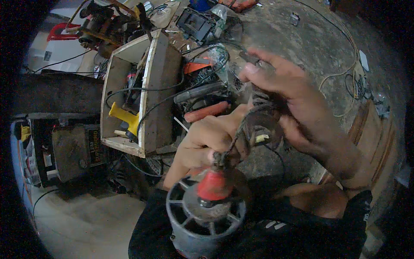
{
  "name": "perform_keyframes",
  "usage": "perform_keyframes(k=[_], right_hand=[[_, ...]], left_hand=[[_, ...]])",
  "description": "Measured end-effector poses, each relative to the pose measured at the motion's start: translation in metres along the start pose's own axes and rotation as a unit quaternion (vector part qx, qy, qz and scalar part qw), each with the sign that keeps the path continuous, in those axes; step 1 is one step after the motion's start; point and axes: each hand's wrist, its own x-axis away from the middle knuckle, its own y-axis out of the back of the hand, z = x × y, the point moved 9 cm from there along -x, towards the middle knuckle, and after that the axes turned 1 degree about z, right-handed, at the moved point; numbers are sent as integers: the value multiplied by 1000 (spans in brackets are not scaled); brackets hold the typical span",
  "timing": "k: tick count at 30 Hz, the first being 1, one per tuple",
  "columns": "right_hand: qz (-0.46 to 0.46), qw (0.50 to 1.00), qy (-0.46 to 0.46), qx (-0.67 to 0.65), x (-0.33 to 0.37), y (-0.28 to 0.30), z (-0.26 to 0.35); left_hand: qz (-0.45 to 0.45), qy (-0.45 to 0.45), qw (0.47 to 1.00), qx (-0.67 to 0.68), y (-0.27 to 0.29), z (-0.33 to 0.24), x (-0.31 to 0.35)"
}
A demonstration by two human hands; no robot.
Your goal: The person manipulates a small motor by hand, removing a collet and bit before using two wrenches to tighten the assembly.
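Low in front of me, over my lap, is a grey round housing (pixel 202 237) with spoked openings, like a motor casing. A red cone-shaped piece (pixel 214 185) stands at its middle. My left hand (pixel 202 140) is closed just above the cone, its fingers curled around a dark part that they mostly hide. From there a dark twisted cord (pixel 240 129) runs up past a dark rounded part (pixel 263 118) between my hands. My right hand (pixel 297 99) is higher, thumb and fingers pinched together at the cord's upper end; what lies in the pinch is blurred.
At left a wooden box (pixel 161 64) holds tools, among them a yellow-handled one (pixel 125 116). Behind my left hand lie a red-orange handle (pixel 207 112), screws (pixel 205 77) and an orange piece (pixel 198 65). A black open case (pixel 196 23) is farther back. Loose cables cross the floor.
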Motion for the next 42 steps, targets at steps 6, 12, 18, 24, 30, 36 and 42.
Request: perform_keyframes(k=[6, 12, 18, 24, 30, 36, 42], right_hand=[[9, 1000, 8, -1, 1, -1, 7], [14, 999, 38, 27, -2, 6, 12], [10, 999, 8, 41, -1, 7, 10], [32, 997, 52, 39, 0, -5, 21], [22, 998, 46, 48, 3, -7, 19], [37, 999, 19, 20, 1, -13, 9], [19, 1000, -8, 0, -3, -4, -6]], left_hand=[[-13, 55, 997, 55, -11, 7, 2], [49, 112, 991, 56, -18, -3, -1], [15, 22, 990, -142, -7, -11, -3], [48, 64, 973, -217, -4, -26, -14], [-55, 90, 986, -130, -7, -29, -10], [-65, 19, 991, -115, -13, -47, -28], [-108, 10, 991, -80, -10, -33, -19]])
